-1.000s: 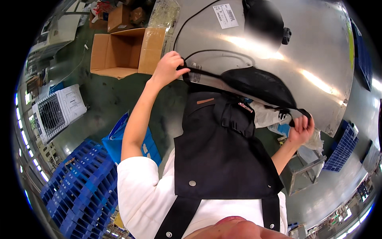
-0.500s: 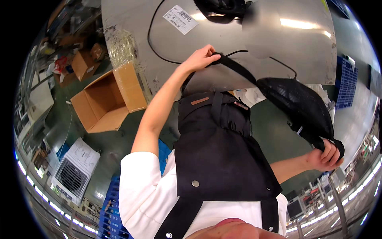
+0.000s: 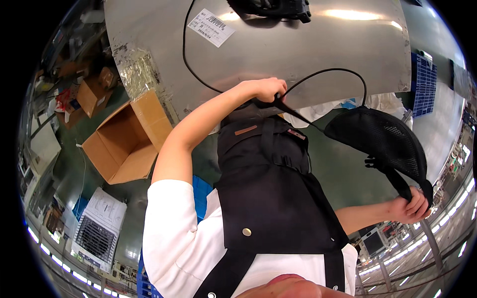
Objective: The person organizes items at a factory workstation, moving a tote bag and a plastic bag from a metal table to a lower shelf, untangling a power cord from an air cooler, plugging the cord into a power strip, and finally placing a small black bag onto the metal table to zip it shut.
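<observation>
Stretched between my hands is a black mesh waist bag [image 3: 380, 135] with straps at both ends. My left hand [image 3: 272, 89] is closed around one strap [image 3: 298, 115] near the table's front edge. Lower on the right, my right hand [image 3: 410, 206] grips the opposite strap end. A black buckle [image 3: 371, 162] dangles by the lower strap, between the bag and my right hand. From the bag's upper edge a thin black cable [image 3: 343, 69] arches left toward my left hand. The bag hangs out past the table edge, and its inside is hidden.
Ahead is a metal table [image 3: 318, 44] with a white label sheet [image 3: 211, 27] and another black item [image 3: 271, 9]. An open cardboard box [image 3: 126, 141] stands at the left. A blue plastic pallet [image 3: 424, 87] is at the far right, and crumpled clear plastic [image 3: 385, 103] lies by the table edge.
My left hand has come down and to the right with its strap, which now looks narrower. The bag has turned so more of its mesh shows. My right hand keeps its grip, slightly lower.
</observation>
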Motion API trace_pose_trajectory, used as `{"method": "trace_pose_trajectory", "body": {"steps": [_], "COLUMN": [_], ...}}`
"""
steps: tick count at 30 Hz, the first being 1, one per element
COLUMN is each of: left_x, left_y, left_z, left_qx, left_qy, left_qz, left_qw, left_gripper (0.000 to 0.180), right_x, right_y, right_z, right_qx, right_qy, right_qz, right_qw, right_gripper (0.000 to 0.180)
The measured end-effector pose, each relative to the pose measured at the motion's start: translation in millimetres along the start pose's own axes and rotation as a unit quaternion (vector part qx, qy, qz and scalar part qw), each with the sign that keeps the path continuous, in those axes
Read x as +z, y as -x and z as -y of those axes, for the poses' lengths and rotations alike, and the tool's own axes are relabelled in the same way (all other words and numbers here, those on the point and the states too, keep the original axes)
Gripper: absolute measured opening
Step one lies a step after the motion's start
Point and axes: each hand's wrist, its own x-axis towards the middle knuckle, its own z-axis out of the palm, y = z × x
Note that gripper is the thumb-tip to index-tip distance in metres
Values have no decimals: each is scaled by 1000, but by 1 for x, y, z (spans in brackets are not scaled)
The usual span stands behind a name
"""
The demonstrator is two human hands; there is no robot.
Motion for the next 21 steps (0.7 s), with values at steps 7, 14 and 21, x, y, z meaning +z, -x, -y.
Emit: {"method": "trace_pose_trajectory", "body": {"steps": [7,14,21], "left_x": [-36,-88,-117], "left_y": [34,103,123], "left_z": [-29,-73,-163], "left_qx": [-4,45,-302], "left_qy": [-240,-448,-93], "left_qz": [-128,-389,-266], "left_qw": [962,804,911], "left_gripper": [16,9,19], "right_x": [-21,-79,-115], "right_y": [-26,-49,-56], "right_z": [25,9,-37], "right_qx": [-3,105,275], "right_qy": [35,-6,-21], "right_qz": [-62,-140,-91], "right_qw": [997,985,957], "right_gripper": [32,24,23]}}
